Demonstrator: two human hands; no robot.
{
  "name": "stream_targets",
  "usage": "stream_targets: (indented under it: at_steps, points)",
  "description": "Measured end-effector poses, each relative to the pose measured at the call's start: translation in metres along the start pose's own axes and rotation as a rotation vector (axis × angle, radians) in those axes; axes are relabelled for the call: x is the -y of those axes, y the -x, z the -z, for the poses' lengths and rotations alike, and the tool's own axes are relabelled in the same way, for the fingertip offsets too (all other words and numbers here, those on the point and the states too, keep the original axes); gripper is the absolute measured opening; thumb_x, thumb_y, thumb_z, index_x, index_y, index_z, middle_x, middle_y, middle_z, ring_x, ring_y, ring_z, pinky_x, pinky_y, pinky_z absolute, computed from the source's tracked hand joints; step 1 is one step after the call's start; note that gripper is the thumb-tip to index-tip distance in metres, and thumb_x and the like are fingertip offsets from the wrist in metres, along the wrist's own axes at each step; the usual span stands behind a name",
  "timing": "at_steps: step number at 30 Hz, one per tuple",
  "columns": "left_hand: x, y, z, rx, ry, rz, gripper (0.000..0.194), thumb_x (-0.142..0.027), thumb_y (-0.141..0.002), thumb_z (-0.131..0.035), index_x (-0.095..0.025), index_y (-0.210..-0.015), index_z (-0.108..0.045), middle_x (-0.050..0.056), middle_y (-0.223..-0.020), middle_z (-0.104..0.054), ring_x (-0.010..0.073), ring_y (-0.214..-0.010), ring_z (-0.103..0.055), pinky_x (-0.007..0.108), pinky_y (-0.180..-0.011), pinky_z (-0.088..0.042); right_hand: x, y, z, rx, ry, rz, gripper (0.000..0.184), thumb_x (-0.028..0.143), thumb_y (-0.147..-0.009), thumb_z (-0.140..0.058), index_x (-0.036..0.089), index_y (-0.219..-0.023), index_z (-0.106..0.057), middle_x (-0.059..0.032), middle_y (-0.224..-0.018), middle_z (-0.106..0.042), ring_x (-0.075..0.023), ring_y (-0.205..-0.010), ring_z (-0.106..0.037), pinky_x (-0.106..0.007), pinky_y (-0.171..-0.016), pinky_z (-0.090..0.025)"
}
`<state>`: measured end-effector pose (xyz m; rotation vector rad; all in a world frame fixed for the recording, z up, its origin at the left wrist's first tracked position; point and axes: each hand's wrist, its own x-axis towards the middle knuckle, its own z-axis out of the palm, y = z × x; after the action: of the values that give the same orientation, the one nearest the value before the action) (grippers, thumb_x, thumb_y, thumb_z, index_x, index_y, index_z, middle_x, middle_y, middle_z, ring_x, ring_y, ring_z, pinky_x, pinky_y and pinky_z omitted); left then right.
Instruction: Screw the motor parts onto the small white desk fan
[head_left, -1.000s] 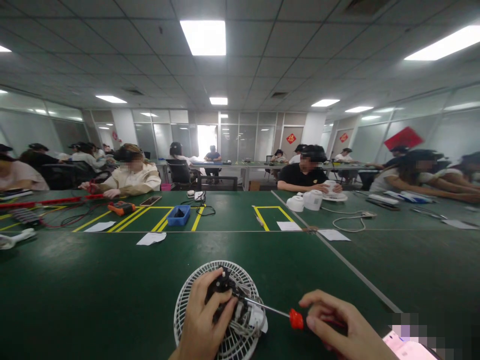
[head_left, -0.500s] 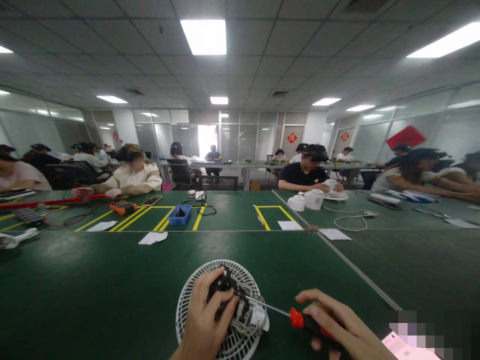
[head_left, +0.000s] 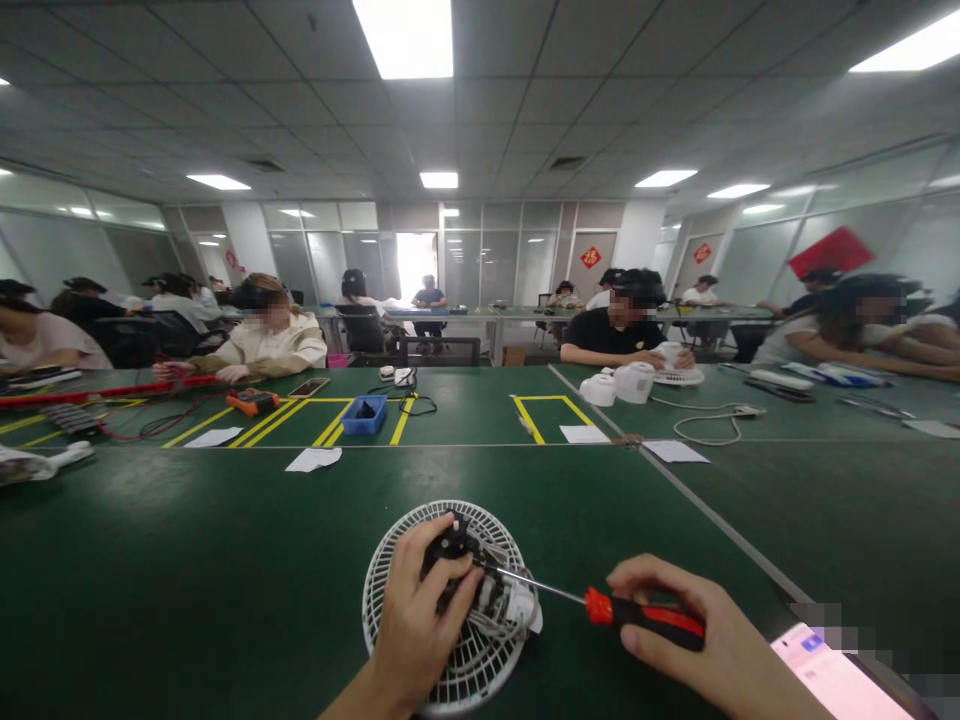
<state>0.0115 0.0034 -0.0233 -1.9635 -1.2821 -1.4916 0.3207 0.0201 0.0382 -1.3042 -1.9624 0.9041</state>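
Note:
A white round fan grille (head_left: 390,585) lies flat on the green table (head_left: 225,560) close to me, with a black and white motor unit (head_left: 487,590) on top of it. My left hand (head_left: 416,625) is closed around the motor's black part. My right hand (head_left: 694,640) grips the red and black handle of a screwdriver (head_left: 630,612). Its thin shaft points left, and the tip meets the motor near my left fingers.
A phone (head_left: 840,680) lies at the right edge beside my right hand. Farther off are a blue bin (head_left: 364,413), paper slips (head_left: 313,459), yellow floor-tape lines, cables and a meter (head_left: 253,401). Several people sit working at the far side and neighbouring tables.
My head has tilted down a little, so the scene sits lower. My right hand has closed more fully over the screwdriver handle. The left hand stays on the motor.

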Motion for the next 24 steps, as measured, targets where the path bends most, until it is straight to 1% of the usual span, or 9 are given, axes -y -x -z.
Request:
stream_targets:
  at_steps: [3, 5, 8, 11, 13, 16, 19, 21, 24]
  points:
    - [-0.001, -0.001, 0.001, -0.002, 0.004, 0.004, 0.007, -0.017, -0.091, -0.067, -0.021, -0.096, -0.068, 0.01, -0.129, -0.062, 0.0258, -0.12, -0.059, 0.046, -0.098, -0.055, 0.002, 0.001, -0.002, 0.033, -0.031, -0.027, 0.039, 0.054, -0.078, -0.078, 0.024, -0.102, -0.073, -0.0062, -0.102, -0.071, -0.0281, -0.098, -0.068, -0.036, -0.086, -0.058]
    - [-0.002, -0.002, 0.001, -0.005, 0.01, 0.001, 0.007, -0.016, -0.091, -0.068, -0.021, -0.096, -0.068, 0.01, -0.129, -0.062, 0.0256, -0.12, -0.059, 0.046, -0.098, -0.055, 0.003, 0.002, -0.005, 0.066, -0.133, -0.094, 0.045, 0.061, -0.085, -0.07, 0.025, -0.112, -0.07, -0.0069, -0.103, -0.07, -0.0265, -0.095, -0.068, -0.031, -0.072, -0.06]
    - [-0.003, -0.004, 0.002, -0.007, 0.012, -0.003, 0.007, -0.016, -0.09, -0.068, -0.021, -0.095, -0.068, 0.01, -0.129, -0.062, 0.0253, -0.119, -0.06, 0.046, -0.098, -0.055, 0.001, 0.002, -0.01, 0.173, -0.28, -0.249, 0.055, 0.069, -0.094, -0.05, 0.026, -0.127, -0.061, -0.004, -0.089, -0.068, -0.0185, -0.068, -0.064, -0.022, -0.045, -0.05]
    - [-0.003, -0.005, 0.002, -0.005, 0.007, 0.0, 0.006, -0.017, -0.091, -0.068, -0.021, -0.095, -0.068, 0.01, -0.128, -0.062, 0.0256, -0.119, -0.06, 0.046, -0.098, -0.055, -0.002, 0.001, -0.011, 0.247, -0.244, -0.265, 0.055, 0.07, -0.094, -0.051, 0.025, -0.123, -0.062, -0.0001, -0.078, -0.064, -0.0098, -0.05, -0.052, -0.016, -0.037, -0.038]
    - [-0.004, -0.004, 0.002, -0.001, 0.005, -0.001, 0.005, -0.018, -0.091, -0.068, -0.021, -0.095, -0.068, 0.011, -0.128, -0.062, 0.0257, -0.119, -0.06, 0.047, -0.098, -0.055, -0.004, 0.001, -0.008, 0.227, -0.186, -0.224, 0.055, 0.07, -0.091, -0.056, 0.024, -0.121, -0.062, 0.0005, -0.077, -0.062, -0.0104, -0.053, -0.052, -0.016, -0.037, -0.037]
    - [-0.003, -0.004, 0.003, 0.006, 0.006, 0.004, 0.005, -0.017, -0.09, -0.069, -0.021, -0.094, -0.068, 0.011, -0.13, -0.062, 0.0258, -0.12, -0.059, 0.047, -0.099, -0.055, -0.001, -0.001, -0.004, 0.161, -0.106, -0.142, 0.052, 0.067, -0.088, -0.063, 0.024, -0.117, -0.064, 0.0002, -0.075, -0.061, -0.0155, -0.061, -0.057, -0.021, -0.042, -0.043]
    - [-0.003, -0.004, 0.003, 0.014, 0.009, 0.005, 0.006, -0.017, -0.09, -0.069, -0.021, -0.095, -0.068, 0.01, -0.13, -0.062, 0.0257, -0.121, -0.059, 0.047, -0.1, -0.054, 0.006, -0.002, -0.001, 0.063, -0.041, -0.051, 0.043, 0.061, -0.085, -0.069, 0.023, -0.107, -0.068, -0.0019, -0.076, -0.066, -0.0204, -0.07, -0.063, -0.03, -0.06, -0.053]
    - [-0.002, -0.004, 0.003, 0.018, 0.008, 0.004, 0.007, -0.017, -0.09, -0.069, -0.021, -0.096, -0.068, 0.01, -0.131, -0.061, 0.0257, -0.121, -0.059, 0.046, -0.1, -0.054, 0.009, -0.002, 0.0, 0.007, -0.021, -0.016, 0.04, 0.056, -0.081, -0.074, 0.023, -0.103, -0.07, -0.0047, -0.085, -0.071, -0.0246, -0.081, -0.068, -0.035, -0.073, -0.055]
    - [-0.001, -0.004, 0.004, 0.035, 0.014, 0.011, 0.008, -0.017, -0.09, -0.07, -0.021, -0.097, -0.067, 0.011, -0.132, -0.06, 0.026, -0.123, -0.057, 0.048, -0.101, -0.053, 0.01, -0.002, 0.001, -0.009, -0.009, -0.023, 0.039, 0.053, -0.077, -0.078, 0.023, -0.101, -0.072, -0.007, -0.098, -0.074, -0.0282, -0.091, -0.069, -0.038, -0.08, -0.056]
